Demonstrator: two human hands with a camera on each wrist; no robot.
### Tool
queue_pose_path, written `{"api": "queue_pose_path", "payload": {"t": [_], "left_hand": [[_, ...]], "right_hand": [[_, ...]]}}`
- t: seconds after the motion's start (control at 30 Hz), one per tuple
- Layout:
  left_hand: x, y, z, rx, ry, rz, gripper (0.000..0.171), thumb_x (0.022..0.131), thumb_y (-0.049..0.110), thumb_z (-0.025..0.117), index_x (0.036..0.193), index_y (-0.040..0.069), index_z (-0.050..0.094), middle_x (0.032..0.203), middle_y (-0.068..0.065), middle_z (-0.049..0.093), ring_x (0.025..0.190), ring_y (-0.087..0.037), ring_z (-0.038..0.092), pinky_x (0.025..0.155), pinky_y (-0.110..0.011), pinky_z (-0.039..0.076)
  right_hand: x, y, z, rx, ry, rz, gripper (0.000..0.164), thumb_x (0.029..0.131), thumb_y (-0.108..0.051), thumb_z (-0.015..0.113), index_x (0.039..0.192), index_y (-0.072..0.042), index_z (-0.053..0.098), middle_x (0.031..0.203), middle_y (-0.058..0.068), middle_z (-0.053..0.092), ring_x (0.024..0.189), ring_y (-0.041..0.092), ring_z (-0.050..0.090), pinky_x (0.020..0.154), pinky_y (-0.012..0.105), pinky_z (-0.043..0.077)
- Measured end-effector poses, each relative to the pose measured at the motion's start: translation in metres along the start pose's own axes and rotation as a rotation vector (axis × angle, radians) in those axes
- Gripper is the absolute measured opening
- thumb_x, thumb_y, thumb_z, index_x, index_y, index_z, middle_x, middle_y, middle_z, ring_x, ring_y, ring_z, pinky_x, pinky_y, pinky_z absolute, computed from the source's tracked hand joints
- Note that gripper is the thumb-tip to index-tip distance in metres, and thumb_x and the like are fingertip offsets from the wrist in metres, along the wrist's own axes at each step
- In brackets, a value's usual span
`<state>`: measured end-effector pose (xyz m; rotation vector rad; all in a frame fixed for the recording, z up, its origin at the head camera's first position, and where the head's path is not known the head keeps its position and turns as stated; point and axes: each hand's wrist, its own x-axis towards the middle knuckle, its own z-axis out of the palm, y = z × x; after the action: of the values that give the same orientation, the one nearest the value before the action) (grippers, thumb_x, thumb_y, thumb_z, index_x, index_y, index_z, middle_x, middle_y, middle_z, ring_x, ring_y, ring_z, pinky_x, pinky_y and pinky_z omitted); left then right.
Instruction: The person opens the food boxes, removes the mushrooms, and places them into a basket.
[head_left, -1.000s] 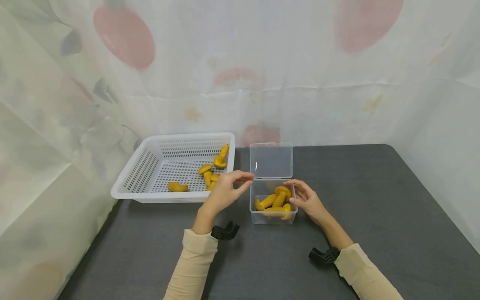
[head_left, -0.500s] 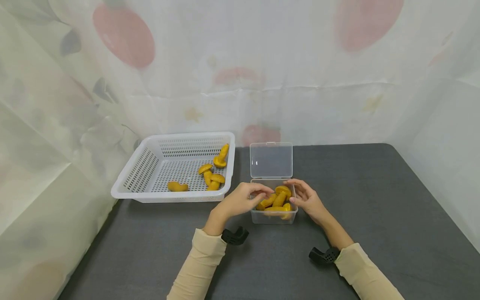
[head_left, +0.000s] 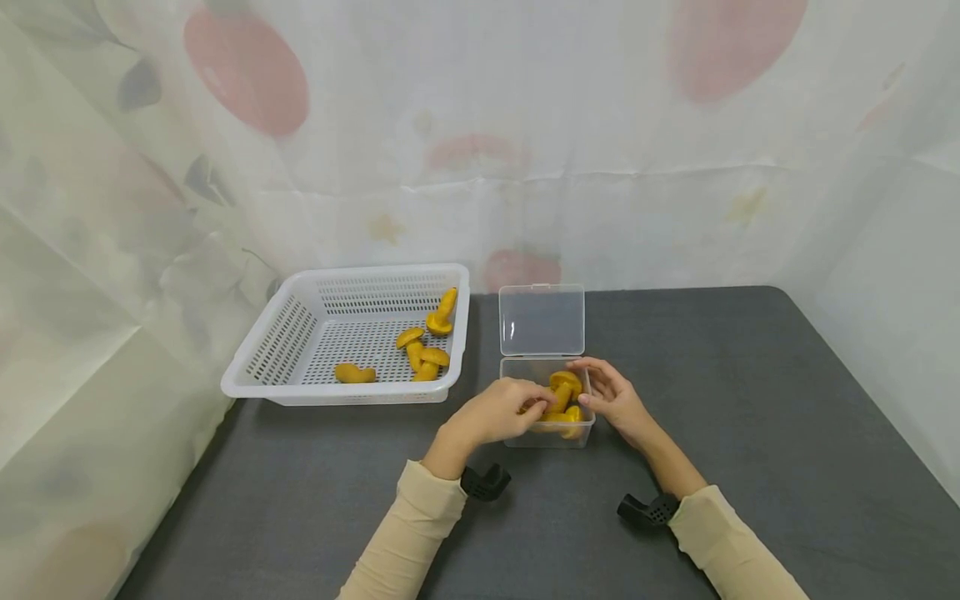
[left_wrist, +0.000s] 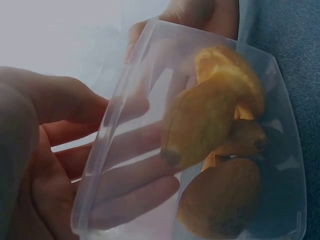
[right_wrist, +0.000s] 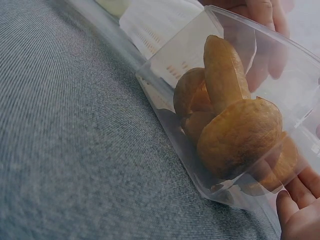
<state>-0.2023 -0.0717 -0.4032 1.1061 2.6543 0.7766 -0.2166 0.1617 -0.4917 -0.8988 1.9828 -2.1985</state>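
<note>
A clear plastic box [head_left: 522,438] with its hinged lid [head_left: 542,322] folded back holds several yellow toy mushrooms [head_left: 566,387]. My left hand [head_left: 504,410] reaches over the box's left side, its fingers dipping in beside the mushrooms. In the left wrist view, the extended fingers [left_wrist: 127,200] show through the clear wall, with nothing gripped between them. My right hand [head_left: 619,403] holds the box at its right side, thumb and fingers around the rim. Seen from the right wrist, a mushroom cap [right_wrist: 240,137] lies close to those fingers, and one stem points upward.
A white perforated basket [head_left: 258,389] stands to the left, with several more mushrooms [head_left: 355,373] inside. The dark grey tabletop [head_left: 720,367] runs out to the right. A printed curtain [head_left: 600,125] hangs behind the table.
My left hand has moved right and down, from beside the lid hinge to inside the box, where it now covers some mushrooms. My right hand has stayed on the box.
</note>
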Motion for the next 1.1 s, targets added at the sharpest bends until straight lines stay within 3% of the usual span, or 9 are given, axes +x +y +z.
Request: {"api": "queue_pose_path", "payload": {"t": [0.1, 0.23, 0.6, 0.83, 1.0, 1.1], "left_hand": [[0.001, 0.001, 0.002, 0.054, -0.014, -0.021, 0.026, 0.098, 0.017, 0.054, 0.117, 0.008, 0.070, 0.109, -0.004, 0.073, 0.082, -0.009, 0.062, 0.077, -0.019, 0.055], [0.001, 0.001, 0.003, 0.065, -0.031, -0.021, 0.026, 0.097, 0.018, 0.056, 0.116, 0.009, 0.070, 0.106, -0.004, 0.074, 0.074, -0.006, 0.059, 0.070, -0.015, 0.052], [0.001, -0.003, 0.001, -0.145, -0.030, 0.052, 0.025, 0.094, 0.012, 0.060, 0.116, 0.004, 0.068, 0.109, -0.009, 0.074, 0.089, -0.015, 0.068, 0.078, -0.015, 0.054], [0.005, -0.005, 0.001, -0.300, 0.008, 0.003, 0.032, 0.088, 0.015, 0.070, 0.115, -0.002, 0.067, 0.110, -0.017, 0.072, 0.098, -0.024, 0.071, 0.081, -0.017, 0.058], [0.009, -0.009, -0.005, -0.459, -0.096, -0.042, 0.040, 0.085, 0.013, 0.073, 0.119, -0.006, 0.063, 0.116, -0.022, 0.069, 0.101, -0.027, 0.071, 0.083, -0.019, 0.059], [0.010, -0.010, -0.010, -0.494, -0.168, -0.046, 0.040, 0.085, 0.009, 0.071, 0.120, -0.007, 0.063, 0.120, -0.022, 0.067, 0.105, -0.027, 0.070, 0.086, -0.021, 0.059]], "right_hand": [[0.000, 0.000, 0.000, 0.004, -0.005, -0.008, 0.048, 0.095, -0.003, 0.057, 0.137, 0.009, 0.036, 0.138, -0.008, 0.052, 0.130, -0.004, 0.047, 0.107, 0.008, 0.041], [0.001, 0.000, 0.000, 0.007, -0.008, -0.009, 0.048, 0.095, -0.002, 0.057, 0.136, 0.010, 0.036, 0.138, -0.008, 0.053, 0.130, -0.004, 0.047, 0.107, 0.009, 0.041], [0.000, 0.000, 0.000, 0.017, -0.008, -0.010, 0.048, 0.095, -0.002, 0.056, 0.136, 0.010, 0.035, 0.137, -0.008, 0.053, 0.130, -0.003, 0.048, 0.106, 0.009, 0.042], [0.000, 0.001, -0.002, 0.046, -0.033, -0.037, 0.046, 0.096, -0.001, 0.054, 0.136, 0.010, 0.037, 0.138, -0.007, 0.053, 0.131, -0.001, 0.047, 0.108, 0.010, 0.041], [0.000, 0.001, -0.001, 0.044, -0.022, -0.036, 0.045, 0.095, 0.000, 0.054, 0.135, 0.010, 0.037, 0.136, -0.009, 0.054, 0.131, -0.002, 0.048, 0.109, 0.009, 0.038], [0.000, 0.001, 0.000, 0.036, -0.013, -0.029, 0.045, 0.095, 0.000, 0.055, 0.135, 0.011, 0.037, 0.135, -0.010, 0.054, 0.131, -0.003, 0.047, 0.110, 0.007, 0.036]]}}
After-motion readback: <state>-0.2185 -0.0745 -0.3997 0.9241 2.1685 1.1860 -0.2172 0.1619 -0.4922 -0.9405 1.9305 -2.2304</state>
